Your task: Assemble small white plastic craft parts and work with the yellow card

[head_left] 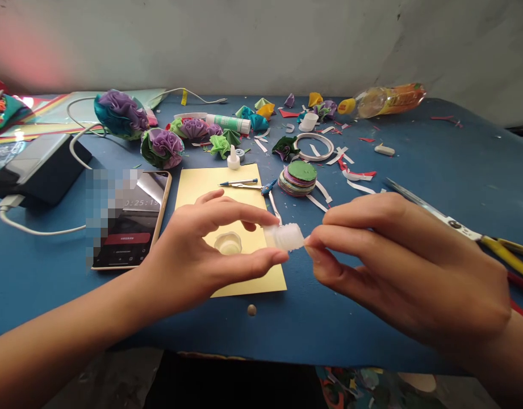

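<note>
My left hand (201, 250) holds a small translucent white bottle (289, 237) on its side between thumb and fingers, with the threaded neck pointing right. At the mouth of that neck, the fingertips of my right hand (397, 261) are pinched together; whatever they grip is hidden. A clear, wavy-edged round shape (227, 243) shows inside the curve of my left hand; I cannot tell whether it belongs to the bottle. Below both lies a yellow paper sheet (244, 284). A white nozzle cap (233, 159) stands at its far edge, and a blue drawing compass (268, 186) rests across it.
Left are a phone (133, 221) and a black box (35, 167) with a white cable. Stacked paper circles (298, 178), a tape ring (314, 146), paper flowers (120, 113), scraps and a glue stick (228, 124) lie behind. Scissors (455, 224) lie right, a plastic bottle (384, 101) far right.
</note>
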Available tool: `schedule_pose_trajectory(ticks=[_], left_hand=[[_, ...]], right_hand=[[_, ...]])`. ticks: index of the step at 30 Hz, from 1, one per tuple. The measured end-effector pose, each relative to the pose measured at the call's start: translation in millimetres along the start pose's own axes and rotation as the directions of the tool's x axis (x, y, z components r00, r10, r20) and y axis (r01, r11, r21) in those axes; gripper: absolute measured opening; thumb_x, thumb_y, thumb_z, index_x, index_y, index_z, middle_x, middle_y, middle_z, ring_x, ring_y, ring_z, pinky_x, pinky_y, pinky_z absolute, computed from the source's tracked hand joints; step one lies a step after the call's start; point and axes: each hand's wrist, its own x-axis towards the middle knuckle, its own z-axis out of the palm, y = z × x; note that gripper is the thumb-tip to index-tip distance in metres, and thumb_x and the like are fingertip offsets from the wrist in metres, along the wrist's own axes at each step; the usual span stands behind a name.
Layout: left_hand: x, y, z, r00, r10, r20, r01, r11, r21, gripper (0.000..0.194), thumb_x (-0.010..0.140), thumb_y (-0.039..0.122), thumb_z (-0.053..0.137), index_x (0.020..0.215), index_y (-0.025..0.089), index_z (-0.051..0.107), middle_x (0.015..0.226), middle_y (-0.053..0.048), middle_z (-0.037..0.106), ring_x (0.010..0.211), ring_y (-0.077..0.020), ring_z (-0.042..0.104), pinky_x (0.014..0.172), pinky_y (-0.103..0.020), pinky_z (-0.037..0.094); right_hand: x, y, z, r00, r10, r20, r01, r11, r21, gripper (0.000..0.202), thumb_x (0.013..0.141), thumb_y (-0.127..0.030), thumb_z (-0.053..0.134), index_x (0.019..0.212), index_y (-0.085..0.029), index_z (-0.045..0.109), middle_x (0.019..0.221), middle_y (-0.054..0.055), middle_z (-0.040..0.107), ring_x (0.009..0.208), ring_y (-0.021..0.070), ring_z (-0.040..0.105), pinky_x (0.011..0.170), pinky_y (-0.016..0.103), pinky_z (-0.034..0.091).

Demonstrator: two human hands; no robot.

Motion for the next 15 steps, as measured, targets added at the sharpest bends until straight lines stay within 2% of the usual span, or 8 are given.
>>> schedule_pose_trajectory(ticks=[5, 10, 15], left_hand=[[-0.5, 1.3, -0.6, 1.000, -0.025, 0.000, 0.025, 0.999, -0.028, 0.022, 0.067, 0.033, 0.077, 0.084, 0.023, 0.069, 0.076, 0.004, 0.069, 0.069, -0.0122, 0.060, 0.108, -0.036, 0.029], [-0.4, -0.3, -2.0, 1.000, -0.010, -0.002, 0.009, 0.999, -0.041, 0.022, 0.068, 0.032, 0.076, 0.087, 0.022, 0.069, 0.077, 0.004, 0.069, 0.071, -0.0123, 0.060, 0.090, -0.030, 0.044], [0.1, -1.6, -1.1, 1.000, -0.004, -0.008, 0.004, 0.999, -0.046, 0.023, 0.069, 0.032, 0.076, 0.087, 0.021, 0.069, 0.078, 0.004, 0.068, 0.072, -0.0112, 0.060, 0.086, -0.027, 0.046]], right_hand=[[0.9, -0.2, 2.9, 1.000, -0.006, -0.025, 0.006, 1.000, -0.018, 0.009, 0.083, -0.007, 0.059, 0.088, -0.014, 0.058, 0.083, 0.004, 0.057, 0.077, 0.0125, 0.053, 0.073, 0.028, 0.046], [2.3, -1.6, 4.0, 0.997, 0.049, -0.063, -0.050, 0.999, -0.020, 0.011, 0.083, -0.007, 0.058, 0.086, -0.017, 0.057, 0.082, 0.003, 0.058, 0.078, 0.0118, 0.057, 0.074, 0.026, 0.047], [4.9, -0.5, 4.1, 0.992, 0.092, -0.086, -0.094, 0.995, -0.019, 0.013, 0.082, -0.007, 0.059, 0.086, -0.018, 0.055, 0.081, 0.002, 0.058, 0.078, 0.0119, 0.058, 0.066, 0.027, 0.046]])
